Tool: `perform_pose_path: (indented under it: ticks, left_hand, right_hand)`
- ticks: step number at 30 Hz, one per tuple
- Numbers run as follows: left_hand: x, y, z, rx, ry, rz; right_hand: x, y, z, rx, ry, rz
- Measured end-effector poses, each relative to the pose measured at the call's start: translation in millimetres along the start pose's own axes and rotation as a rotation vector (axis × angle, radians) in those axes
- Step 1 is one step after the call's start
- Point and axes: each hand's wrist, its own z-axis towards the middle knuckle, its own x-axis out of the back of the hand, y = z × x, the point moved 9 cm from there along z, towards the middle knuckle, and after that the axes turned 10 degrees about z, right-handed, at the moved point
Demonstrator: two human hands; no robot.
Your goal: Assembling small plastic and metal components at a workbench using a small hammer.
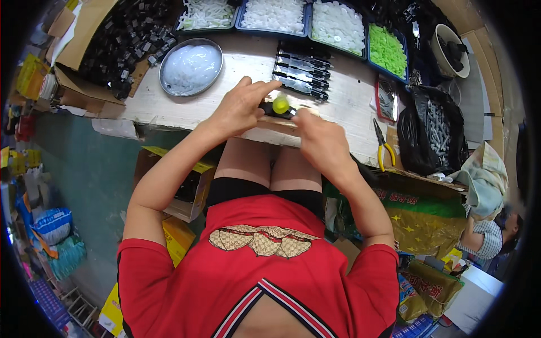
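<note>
At the near edge of the white worktable, my left hand point(239, 107) has its fingers closed on the left end of a small black part point(271, 109). My right hand point(324, 138) pinches at the right end of this part, with its fingertips together. A round, translucent yellow-green piece point(280, 103) shows between the hands, at the black part; how it is fixed cannot be made out. Just beyond, several black strips with clear or silvery middles point(301, 73) lie side by side. To the left sits a round metal dish point(190, 66) of whitish, translucent bits.
Blue trays of white pieces point(273, 16) and green pieces point(387, 52) line the back. A cardboard box of black parts point(121, 48) stands left. Yellow-handled pliers point(384, 146), a black bag of metal parts point(437, 132) and a pale bowl point(451, 50) are right. Another person point(490, 236) is at far right.
</note>
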Motion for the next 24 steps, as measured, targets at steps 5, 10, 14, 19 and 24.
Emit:
perform_pose_path:
  ticks: [5, 10, 14, 19, 24]
  left_hand:
    - [-1.1, -0.9, -14.8, 0.032, 0.127, 0.031]
    - [7.2, 4.8, -28.6, 0.006, 0.370, 0.071]
    - [9.2, 27.3, -47.4, -0.032, 0.584, 0.323]
    - [-25.4, 60.8, -50.2, -0.152, 0.468, 0.306]
    - [-33.2, 56.2, -55.6, -0.159, 0.466, 0.381]
  right_hand:
    - [22.6, 10.7, 16.7, -0.106, 0.105, 0.190]
    - [-5.1, 26.4, 35.0, -0.194, -0.159, 0.076]
    - [15.8, 21.3, 46.6, -0.200, -0.057, 0.228]
    - [-18.3, 14.3, 47.1, -0.057, -0.136, 0.035]
    - [0.8, 2.7, 60.2, -0.156, -0.049, 0.406]
